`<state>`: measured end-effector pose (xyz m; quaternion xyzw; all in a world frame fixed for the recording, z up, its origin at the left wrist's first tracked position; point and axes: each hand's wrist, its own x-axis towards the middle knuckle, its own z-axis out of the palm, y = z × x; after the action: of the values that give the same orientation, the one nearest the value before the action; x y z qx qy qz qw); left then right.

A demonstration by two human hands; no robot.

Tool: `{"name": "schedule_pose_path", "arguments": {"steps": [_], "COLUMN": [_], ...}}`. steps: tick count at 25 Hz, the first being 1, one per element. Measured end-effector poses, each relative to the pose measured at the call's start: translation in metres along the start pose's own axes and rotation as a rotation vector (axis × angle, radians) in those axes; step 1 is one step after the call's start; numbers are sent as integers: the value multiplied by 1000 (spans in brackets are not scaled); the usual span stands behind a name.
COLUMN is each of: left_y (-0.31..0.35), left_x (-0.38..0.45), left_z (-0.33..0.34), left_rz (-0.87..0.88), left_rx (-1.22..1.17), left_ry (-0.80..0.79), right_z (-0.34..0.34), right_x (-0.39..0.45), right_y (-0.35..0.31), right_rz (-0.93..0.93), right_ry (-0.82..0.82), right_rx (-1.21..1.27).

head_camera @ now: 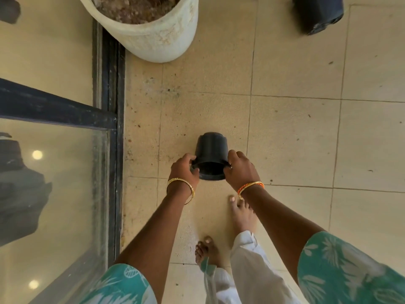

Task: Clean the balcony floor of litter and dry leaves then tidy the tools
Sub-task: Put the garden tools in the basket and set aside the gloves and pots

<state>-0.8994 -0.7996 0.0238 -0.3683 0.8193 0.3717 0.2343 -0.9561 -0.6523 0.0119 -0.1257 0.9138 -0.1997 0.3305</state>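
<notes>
A small black plastic pot [210,150] is held above the beige tiled floor [285,132], tipped so its open mouth faces me and its base points away. My left hand [183,170] grips the rim on the left side. My right hand [241,170] grips the rim on the right side. The inside of the pot looks dark and I cannot tell whether it holds anything. Small dark specks of dirt dot the tiles around it.
A large white planter [157,38] filled with dry soil stands ahead by the dark door frame [109,84]. A glass door [54,194] runs along the left. Another black pot [318,14] sits at the far right. My bare feet [241,213] are just below the hands.
</notes>
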Motion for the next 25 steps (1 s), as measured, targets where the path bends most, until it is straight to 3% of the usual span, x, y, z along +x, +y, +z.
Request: {"name": "schedule_pose_path", "arguments": {"steps": [9,13,19,22,25], "left_y": [49,76,120,132,151], "left_x": [-64,-108,-176,-205,-243], "left_z": [-48,-66,-79,-77,-66], "left_rz": [-147,-282,-284,-265,-255], "left_rx": [-198,-443,-616,-653,-669], "left_ry": [83,55,19,-30,-105], "right_z": [-79,-111,-143,-149,-153], "right_x": [-54,-96,-168,-208,-263], "right_y": [-20,-25,-21,-14,-1], "right_rz": [105,167,444,571,710], "right_ry": [150,253,403,340,289], "right_rx": [214,347,667,781,1156]}}
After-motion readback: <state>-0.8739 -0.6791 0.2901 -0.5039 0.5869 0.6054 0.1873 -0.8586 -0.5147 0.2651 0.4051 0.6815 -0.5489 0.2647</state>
